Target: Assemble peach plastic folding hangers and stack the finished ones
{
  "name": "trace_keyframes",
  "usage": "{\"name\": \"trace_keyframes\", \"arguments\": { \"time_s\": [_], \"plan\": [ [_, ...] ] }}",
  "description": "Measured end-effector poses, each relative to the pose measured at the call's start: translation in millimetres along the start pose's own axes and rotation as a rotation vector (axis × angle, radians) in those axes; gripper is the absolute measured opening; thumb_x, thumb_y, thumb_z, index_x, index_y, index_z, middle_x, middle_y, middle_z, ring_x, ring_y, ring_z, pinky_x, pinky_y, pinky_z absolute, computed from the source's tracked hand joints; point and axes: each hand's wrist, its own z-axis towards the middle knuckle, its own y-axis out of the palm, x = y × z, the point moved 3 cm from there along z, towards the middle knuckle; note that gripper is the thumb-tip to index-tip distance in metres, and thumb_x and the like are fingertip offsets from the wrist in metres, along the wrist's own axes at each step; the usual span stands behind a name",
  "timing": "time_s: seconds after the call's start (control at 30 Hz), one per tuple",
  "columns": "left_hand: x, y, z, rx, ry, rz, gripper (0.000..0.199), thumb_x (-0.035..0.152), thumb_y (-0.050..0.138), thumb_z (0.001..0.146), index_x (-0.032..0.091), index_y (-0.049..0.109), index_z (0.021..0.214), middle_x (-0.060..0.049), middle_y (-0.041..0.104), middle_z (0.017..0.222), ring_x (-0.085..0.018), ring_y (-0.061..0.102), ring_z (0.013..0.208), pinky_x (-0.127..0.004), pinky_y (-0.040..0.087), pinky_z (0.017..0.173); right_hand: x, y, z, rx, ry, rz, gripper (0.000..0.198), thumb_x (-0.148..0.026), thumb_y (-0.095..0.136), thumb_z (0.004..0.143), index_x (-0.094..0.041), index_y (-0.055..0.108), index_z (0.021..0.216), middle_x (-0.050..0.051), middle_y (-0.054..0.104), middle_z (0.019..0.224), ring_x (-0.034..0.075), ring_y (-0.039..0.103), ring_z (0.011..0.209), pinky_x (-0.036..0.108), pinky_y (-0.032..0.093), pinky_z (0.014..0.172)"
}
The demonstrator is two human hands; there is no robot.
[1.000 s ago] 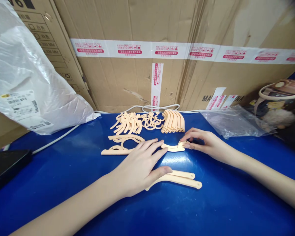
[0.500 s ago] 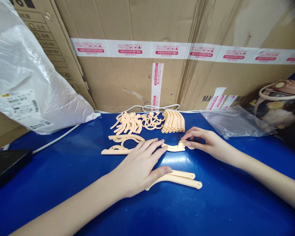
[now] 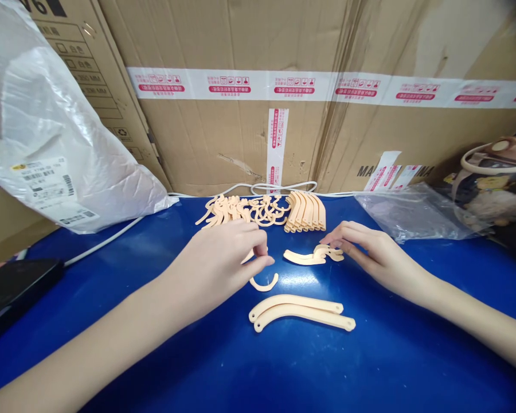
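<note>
My left hand (image 3: 223,258) is over the left part of the blue table, fingers curled with the thumb near the index finger. A cream plastic hanger piece (image 3: 248,257) shows between them, mostly hidden. Just below the fingertips a cream hook (image 3: 265,285) curves out, partly covered. My right hand (image 3: 365,246) has its thumb and fingertips bent together at the right end of a small group of cream hanger parts (image 3: 305,257), pinching a curved piece there. In front, two curved hanger arms (image 3: 303,310) with holes at their ends lie side by side.
Behind lie a pile of curved parts (image 3: 227,207), loose hooks (image 3: 266,212) and a row of hanger arms (image 3: 307,212). Cardboard boxes (image 3: 223,137) wall the back. A white bag (image 3: 69,143) and black device (image 3: 17,292) stand left; a clear plastic bag (image 3: 404,218) lies right.
My left hand has moved left and its spread fingers have curled in, uncovering the hook and the two front arms' left ends. My right hand stays beside the small parts, which have shifted slightly.
</note>
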Motion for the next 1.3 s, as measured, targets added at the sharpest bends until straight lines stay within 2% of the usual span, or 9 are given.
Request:
{"name": "trace_keyframes", "arguments": {
  "time_s": [0.13, 0.23, 0.37, 0.57, 0.7, 0.8, 1.0, 1.17, 1.3],
  "plan": [
    [-5.6, 9.4, -6.1, -0.186, 0.076, -0.005, 0.008, 0.028, 0.059, 0.088, 0.022, 0.065, 0.087, 0.001, 0.063, 0.09, -0.016, 0.058, 0.085, -0.026, 0.04, 0.069, -4.6, 1.5, -1.7, -0.026, -0.009, -0.015, 0.024, -0.024, 0.033, 0.099, -0.022, 0.057, 0.099, 0.007, 0.061, 0.096, 0.021, 0.057, 0.09, 0.035, 0.046, 0.078],
    [-8.8, 19.6, -11.9, -0.23, 0.114, -0.012, 0.008, 0.029, 0.059, 0.089, 0.023, 0.065, 0.09, 0.0, 0.061, 0.093, -0.018, 0.056, 0.094, -0.027, 0.04, 0.074, -6.2, 3.4, -2.8, -0.022, -0.026, -0.047, 0.023, -0.022, 0.034, 0.098, -0.021, 0.056, 0.098, 0.007, 0.061, 0.095, 0.02, 0.056, 0.088, 0.034, 0.045, 0.075],
    [-7.4, 29.3, -16.1, -0.215, 0.148, -0.004, 0.012, 0.025, 0.051, 0.094, 0.021, 0.06, 0.086, 0.001, 0.06, 0.09, -0.017, 0.055, 0.091, -0.028, 0.04, 0.074, -8.0, 6.3, -3.8, -0.031, -0.044, -0.061, 0.021, -0.021, 0.036, 0.098, -0.022, 0.056, 0.104, 0.006, 0.06, 0.096, 0.02, 0.055, 0.089, 0.032, 0.044, 0.076],
    [1.2, 38.1, -16.1, -0.15, 0.27, 0.203, 0.021, 0.016, 0.044, 0.095, 0.015, 0.058, 0.079, -0.003, 0.059, 0.081, -0.018, 0.053, 0.078, -0.029, 0.039, 0.067, -15.3, 6.4, -3.3, -0.026, -0.063, -0.04, 0.029, -0.016, 0.03, 0.098, -0.021, 0.056, 0.108, 0.007, 0.057, 0.102, 0.019, 0.053, 0.095, 0.032, 0.044, 0.08],
    [1.1, 36.0, -16.1, -0.153, 0.286, 0.201, 0.018, 0.017, 0.045, 0.094, 0.015, 0.061, 0.084, -0.004, 0.061, 0.085, -0.019, 0.054, 0.081, -0.03, 0.041, 0.068, -17.6, 5.5, -4.4, -0.038, -0.051, -0.044, 0.03, -0.012, 0.03, 0.095, -0.021, 0.056, 0.109, 0.008, 0.055, 0.103, 0.02, 0.054, 0.095, 0.033, 0.044, 0.079],
    [-1.3, 32.5, -16.6, -0.163, 0.279, 0.152, 0.014, 0.021, 0.05, 0.093, 0.017, 0.063, 0.088, -0.004, 0.062, 0.092, -0.02, 0.056, 0.087, -0.03, 0.042, 0.072, -18.5, 3.6, -5.5, -0.028, -0.071, -0.031, 0.03, -0.01, 0.03, 0.092, -0.021, 0.055, 0.104, 0.007, 0.056, 0.1, 0.02, 0.055, 0.091, 0.033, 0.045, 0.077],
    [-0.4, 26.6, -19.1, -0.129, 0.283, 0.089, 0.016, 0.021, 0.052, 0.093, 0.019, 0.064, 0.082, -0.002, 0.064, 0.093, -0.018, 0.056, 0.088, -0.029, 0.042, 0.072, -17.1, 2.3, -6.6, 0.004, -0.057, -0.008, 0.027, -0.008, 0.031, 0.09, -0.021, 0.054, 0.086, 0.002, 0.056, 0.076, 0.016, 0.053, 0.069, 0.029, 0.042, 0.063],
    [-0.5, 28.7, -20.5, -0.137, 0.34, 0.128, 0.018, 0.021, 0.052, 0.093, 0.018, 0.064, 0.082, -0.003, 0.064, 0.09, -0.019, 0.055, 0.085, -0.03, 0.04, 0.071, -17.2, 3.1, -7.5, 0.005, -0.086, 0.006, 0.031, -0.001, 0.031, 0.085, -0.021, 0.054, 0.082, -0.001, 0.051, 0.071, 0.013, 0.051, 0.065, 0.025, 0.039, 0.06],
    [-3.1, 36.4, -21.1, -0.092, 0.382, 0.221, 0.026, 0.018, 0.044, 0.097, 0.015, 0.064, 0.081, -0.005, 0.063, 0.084, -0.019, 0.054, 0.081, -0.03, 0.038, 0.067, -17.6, 3.2, -7.6, -0.013, -0.101, 0.023, 0.036, 0.004, 0.03, 0.076, -0.021, 0.055, 0.084, 0.001, 0.05, 0.076, 0.014, 0.05, 0.067, 0.025, 0.04, 0.061]
  ]
}}
